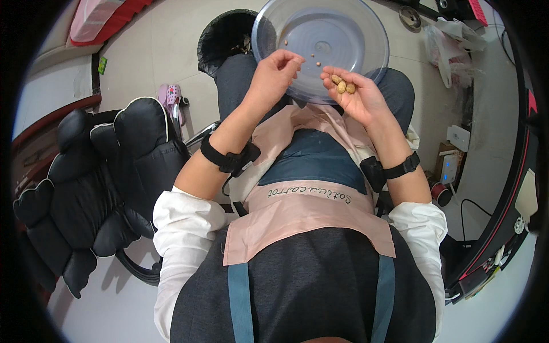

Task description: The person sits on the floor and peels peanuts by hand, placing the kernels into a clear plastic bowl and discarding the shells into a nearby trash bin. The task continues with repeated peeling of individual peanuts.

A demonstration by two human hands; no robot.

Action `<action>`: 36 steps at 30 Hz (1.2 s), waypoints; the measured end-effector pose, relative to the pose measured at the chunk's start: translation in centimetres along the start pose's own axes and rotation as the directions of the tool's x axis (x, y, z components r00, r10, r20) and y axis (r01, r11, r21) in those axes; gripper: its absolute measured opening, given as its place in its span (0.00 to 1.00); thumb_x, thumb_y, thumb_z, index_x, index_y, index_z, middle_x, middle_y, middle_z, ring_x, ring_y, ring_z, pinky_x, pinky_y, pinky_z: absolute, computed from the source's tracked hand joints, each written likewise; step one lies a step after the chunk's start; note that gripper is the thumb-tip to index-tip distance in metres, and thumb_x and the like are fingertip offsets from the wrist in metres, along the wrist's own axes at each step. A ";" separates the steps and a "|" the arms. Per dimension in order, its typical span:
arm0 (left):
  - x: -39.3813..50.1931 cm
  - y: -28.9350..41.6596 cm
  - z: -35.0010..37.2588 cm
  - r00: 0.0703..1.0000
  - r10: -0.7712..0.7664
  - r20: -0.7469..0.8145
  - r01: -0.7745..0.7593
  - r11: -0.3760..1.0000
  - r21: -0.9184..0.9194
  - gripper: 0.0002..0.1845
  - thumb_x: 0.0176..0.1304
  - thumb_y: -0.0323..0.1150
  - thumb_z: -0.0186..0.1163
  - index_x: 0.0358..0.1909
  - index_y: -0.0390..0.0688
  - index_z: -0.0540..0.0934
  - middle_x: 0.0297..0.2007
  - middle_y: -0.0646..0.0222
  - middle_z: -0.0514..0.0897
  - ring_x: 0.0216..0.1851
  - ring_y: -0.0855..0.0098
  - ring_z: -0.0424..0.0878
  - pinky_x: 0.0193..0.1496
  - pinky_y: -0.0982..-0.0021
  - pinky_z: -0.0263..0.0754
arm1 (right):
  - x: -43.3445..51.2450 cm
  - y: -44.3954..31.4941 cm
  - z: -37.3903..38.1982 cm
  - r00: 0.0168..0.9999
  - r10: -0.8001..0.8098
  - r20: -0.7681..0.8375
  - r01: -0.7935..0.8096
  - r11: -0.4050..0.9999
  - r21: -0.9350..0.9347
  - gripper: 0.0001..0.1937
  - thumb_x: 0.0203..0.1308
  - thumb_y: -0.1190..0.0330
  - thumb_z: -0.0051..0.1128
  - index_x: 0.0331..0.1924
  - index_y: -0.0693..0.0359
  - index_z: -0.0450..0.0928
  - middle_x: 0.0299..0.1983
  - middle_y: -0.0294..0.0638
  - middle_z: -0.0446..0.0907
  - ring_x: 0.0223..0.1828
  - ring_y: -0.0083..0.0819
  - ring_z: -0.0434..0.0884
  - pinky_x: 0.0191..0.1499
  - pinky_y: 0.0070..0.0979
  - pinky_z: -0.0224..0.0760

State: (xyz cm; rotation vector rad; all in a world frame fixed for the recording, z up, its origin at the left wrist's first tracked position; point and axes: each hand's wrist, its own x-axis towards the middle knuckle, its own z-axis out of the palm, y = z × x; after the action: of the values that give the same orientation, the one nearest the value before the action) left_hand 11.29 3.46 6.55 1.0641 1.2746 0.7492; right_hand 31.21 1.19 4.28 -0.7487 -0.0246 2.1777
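My right hand [358, 94] is palm up over the near right rim of a clear bluish plastic basin [377, 25], with three unshelled peanuts [341, 87] lying on its fingers. Opposite it, my left hand [276, 73] hangs over the basin's near left side, fingers curled and thumb against the fingertips. Whether something small sits between those fingertips cannot be made out. A few small peanut kernels [318, 64] lie apart inside the basin, which rests at my knees. Just left of it is a black-lined waste bin [210, 47] with shell-like scraps [244, 45] inside.
A black padded chair [120, 171] stands at my left, pink clogs [172, 94] behind it on the tiled floor. To the right are plastic bags [450, 51], a white box-shaped device [458, 136], a cable and a black desk edge [497, 231].
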 end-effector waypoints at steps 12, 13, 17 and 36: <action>-1.3 3.1 2.5 0.757 0.628 0.181 -0.614 0.591 0.523 0.11 0.45 0.28 0.63 0.35 0.42 0.78 0.32 0.66 0.73 0.32 0.69 0.71 0.36 0.74 0.68 | -1.8 -0.6 4.6 0.984 -0.132 0.118 0.152 0.971 -0.185 0.19 0.62 0.73 0.40 0.53 0.77 0.59 0.51 0.57 0.65 0.54 0.41 0.70 0.59 0.34 0.63; -1.3 3.1 2.5 0.711 0.672 0.207 -0.644 0.504 0.575 0.11 0.45 0.28 0.63 0.34 0.42 0.78 0.33 0.65 0.74 0.33 0.66 0.72 0.37 0.72 0.68 | -1.9 -0.5 4.9 0.980 -0.131 0.152 0.157 0.972 -0.176 0.19 0.62 0.73 0.40 0.53 0.77 0.59 0.51 0.56 0.66 0.53 0.40 0.70 0.59 0.34 0.62; -1.6 3.2 2.4 0.747 0.639 0.181 -0.634 0.605 0.482 0.10 0.44 0.27 0.63 0.32 0.42 0.78 0.31 0.66 0.74 0.34 0.65 0.72 0.37 0.70 0.68 | -2.7 -0.8 5.4 0.981 -0.158 0.112 0.179 0.960 -0.214 0.17 0.62 0.71 0.41 0.52 0.74 0.62 0.48 0.51 0.69 0.48 0.34 0.72 0.56 0.28 0.64; -2.9 3.7 3.4 0.771 0.636 -0.037 -0.621 0.763 0.180 0.09 0.45 0.25 0.65 0.31 0.40 0.79 0.25 0.70 0.74 0.20 0.79 0.70 0.24 0.80 0.66 | -2.9 0.0 5.4 0.977 -0.133 0.168 0.170 0.957 -0.233 0.13 0.61 0.63 0.48 0.39 0.66 0.74 0.27 0.33 0.71 0.27 0.17 0.67 0.30 0.10 0.64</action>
State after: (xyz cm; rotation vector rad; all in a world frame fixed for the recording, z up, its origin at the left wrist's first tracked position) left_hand 14.50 1.43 10.93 1.6437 1.0571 1.2340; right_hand 29.86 0.37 10.16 -0.6916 -0.4249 2.1003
